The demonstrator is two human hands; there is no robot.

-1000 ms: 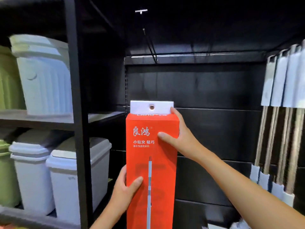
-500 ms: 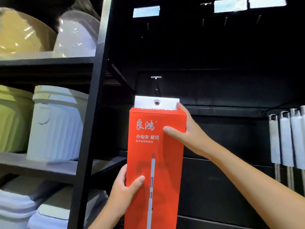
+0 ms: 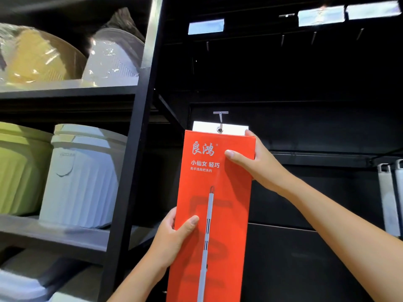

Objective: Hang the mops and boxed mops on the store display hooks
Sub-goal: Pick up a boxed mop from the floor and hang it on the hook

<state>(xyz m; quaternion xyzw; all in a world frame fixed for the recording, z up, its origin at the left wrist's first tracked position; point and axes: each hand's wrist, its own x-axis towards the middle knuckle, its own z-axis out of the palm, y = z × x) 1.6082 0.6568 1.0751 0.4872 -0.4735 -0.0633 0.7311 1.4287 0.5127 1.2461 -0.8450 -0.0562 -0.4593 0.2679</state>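
Presently, the orange boxed mop point(image 3: 218, 214) stood upright before the black display panel point(image 3: 316, 131). Its white hang tab point(image 3: 202, 127) sat level with a metal hook point(image 3: 220, 117). The hook's end met the tab's eyelet; whether it passed through could not be determined. The right hand point(image 3: 261, 168) gripped the box's upper right edge, fingers point(image 3: 250, 135) curled behind, thumb on the front. The left hand point(image 3: 172, 236) gripped the lower left edge likewise. Hung mops point(image 3: 388, 199) were noted far right, and a white bin point(image 3: 82, 175) on the left shelving.
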